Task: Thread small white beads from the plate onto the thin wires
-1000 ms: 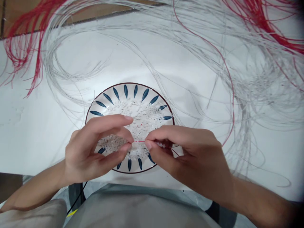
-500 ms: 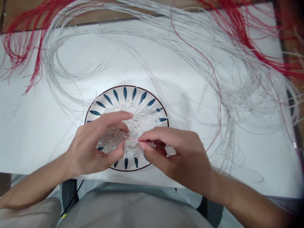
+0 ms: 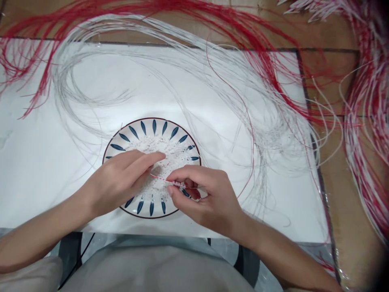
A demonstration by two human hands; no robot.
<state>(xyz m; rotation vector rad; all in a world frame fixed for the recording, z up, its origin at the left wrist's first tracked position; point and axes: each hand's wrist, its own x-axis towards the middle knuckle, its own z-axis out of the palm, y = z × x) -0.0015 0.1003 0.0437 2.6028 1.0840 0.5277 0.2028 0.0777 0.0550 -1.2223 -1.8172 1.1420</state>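
My right hand (image 3: 206, 194) pinches a thin red cord (image 3: 162, 179) between thumb and index finger. Small white beads (image 3: 179, 184) sit along the cord at these fingertips. The cord's pale tip points left, close to the fingers of my left hand (image 3: 124, 176). That hand is over the left part of a plate (image 3: 154, 126), palm down, with its index finger stretched out and its thumb hidden. I see nothing held in it. Loose tiny white beads (image 3: 165, 148) cover the middle of the plate, which has a brown rim and dark blue petal marks.
White strands (image 3: 170, 34) and red strands (image 3: 267, 61) arc across the far side of a white sheet (image 3: 45, 162). One single red strand (image 3: 251, 129) curves down right of the plate. A thick red-and-white bundle (image 3: 361, 134) lies on the brown surface (image 3: 337, 170) at the right.
My left hand has turned palm down, its thumb now out of sight. My right hand still pinches the beaded cord. The view has shifted, showing more at the right and far side.
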